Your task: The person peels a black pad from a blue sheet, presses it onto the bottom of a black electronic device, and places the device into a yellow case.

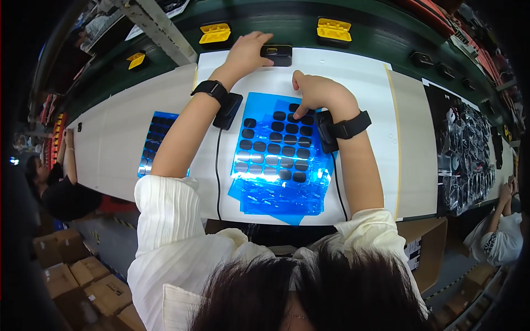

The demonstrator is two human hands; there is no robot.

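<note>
My left hand point(247, 54) is at the far edge of the white work surface, closed round the left end of a small black case point(277, 55). Its thumb lies on the near side and its fingers reach over the far side. My right hand point(324, 95) bends over the upper part of a blue film sheet point(259, 102) bearing rows of black rounded-square stickers point(274, 137). One fingertip touches the sheet near the top stickers, while another finger stands apart, pointing away. I see nothing held in this hand. Glossy blue films point(281, 204) lie layered beneath.
Yellow open cases point(334, 30) and black cases point(422, 59) sit on the green conveyor belt point(276, 27). Another blue sticker sheet point(156, 138) lies by my left forearm. Cabled black boxes hang at both wrists. Bagged parts point(466, 160) lie right. Co-workers sit at both sides.
</note>
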